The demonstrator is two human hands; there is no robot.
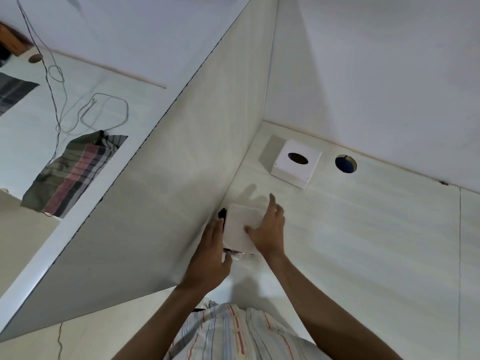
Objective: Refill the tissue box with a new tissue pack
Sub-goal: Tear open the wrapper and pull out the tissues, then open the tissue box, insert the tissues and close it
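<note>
A white tissue box (296,163) with a dark oval hole in its top stands at the back of the pale desk (363,229), close to the wall. Nearer to me, a white tissue pack (240,222) lies on the desk beside the side panel. My right hand (268,227) rests flat on the pack's right edge, fingers spread. My left hand (210,255) grips the pack's near left end, where crumpled wrapper with dark print shows. A black piece pokes out at the pack's far left corner.
A tall white side panel (166,178) walls the desk on the left. A round cable hole (345,163) sits right of the tissue box. Beyond the panel, thin cables (104,110) and a striped cloth (75,175) lie on a lower surface.
</note>
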